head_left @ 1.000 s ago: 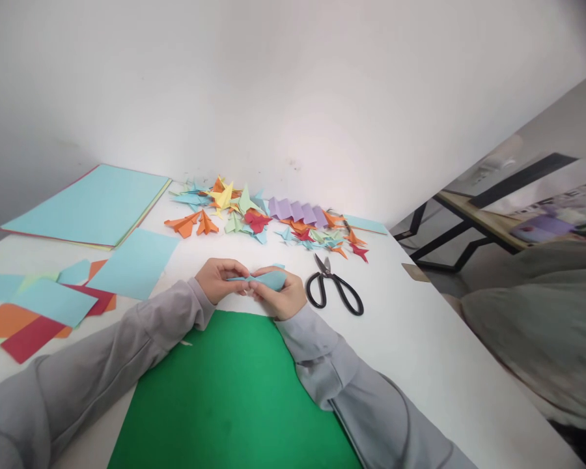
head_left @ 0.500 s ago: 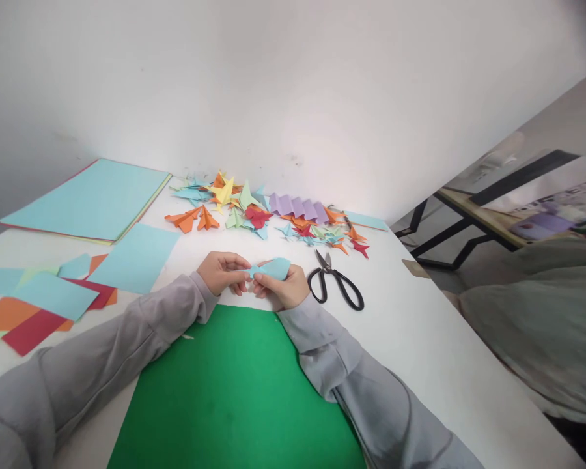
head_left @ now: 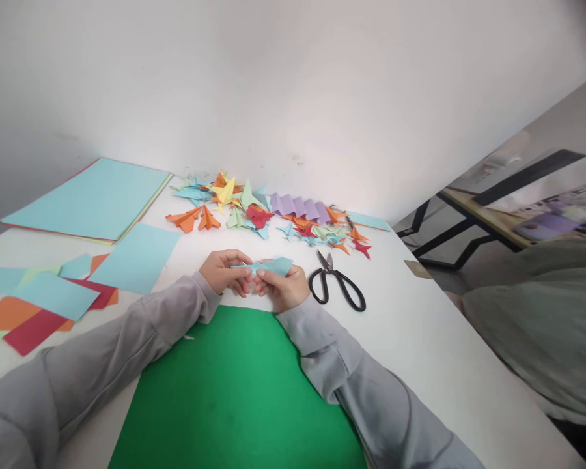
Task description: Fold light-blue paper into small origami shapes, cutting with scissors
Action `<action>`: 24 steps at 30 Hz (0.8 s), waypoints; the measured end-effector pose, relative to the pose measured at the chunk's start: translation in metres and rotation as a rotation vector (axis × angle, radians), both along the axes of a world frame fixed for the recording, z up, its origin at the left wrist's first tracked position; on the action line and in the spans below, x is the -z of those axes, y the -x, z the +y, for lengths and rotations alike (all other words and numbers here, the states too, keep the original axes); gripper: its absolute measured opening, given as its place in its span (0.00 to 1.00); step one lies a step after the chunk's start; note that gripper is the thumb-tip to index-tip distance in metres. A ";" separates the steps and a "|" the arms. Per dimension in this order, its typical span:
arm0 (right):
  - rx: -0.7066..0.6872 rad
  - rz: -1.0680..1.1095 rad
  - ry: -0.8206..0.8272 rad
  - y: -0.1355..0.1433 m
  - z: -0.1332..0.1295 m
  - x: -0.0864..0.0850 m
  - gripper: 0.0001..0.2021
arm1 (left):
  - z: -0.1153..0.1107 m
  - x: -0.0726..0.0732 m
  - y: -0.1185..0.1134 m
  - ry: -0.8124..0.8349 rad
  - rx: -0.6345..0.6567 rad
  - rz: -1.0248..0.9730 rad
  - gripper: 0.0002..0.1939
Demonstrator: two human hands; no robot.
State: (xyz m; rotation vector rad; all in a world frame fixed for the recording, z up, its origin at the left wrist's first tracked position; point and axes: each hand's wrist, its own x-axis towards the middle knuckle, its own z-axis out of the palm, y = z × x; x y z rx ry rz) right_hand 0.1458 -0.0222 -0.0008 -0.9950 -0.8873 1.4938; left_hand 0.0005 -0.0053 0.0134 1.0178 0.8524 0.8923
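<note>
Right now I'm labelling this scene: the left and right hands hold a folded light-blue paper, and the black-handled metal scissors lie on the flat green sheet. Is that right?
Not quite: the head view shows the black-handled metal scissors on the white tabletop, not on the flat green sheet. The left hand and right hand do hold the folded light-blue paper.

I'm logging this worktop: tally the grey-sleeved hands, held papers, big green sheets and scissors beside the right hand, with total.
Left hand and right hand: 2
Folded blue paper: 1
Big green sheet: 1
Scissors: 1
Total: 5
</note>
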 end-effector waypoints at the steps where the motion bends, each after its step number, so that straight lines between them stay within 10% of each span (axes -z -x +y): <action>1: 0.003 0.010 0.011 0.000 0.000 -0.001 0.11 | 0.000 0.000 -0.001 0.011 -0.021 -0.007 0.21; 24: -0.016 0.206 0.038 0.004 0.003 -0.003 0.09 | 0.000 0.001 -0.004 0.186 -0.097 -0.235 0.09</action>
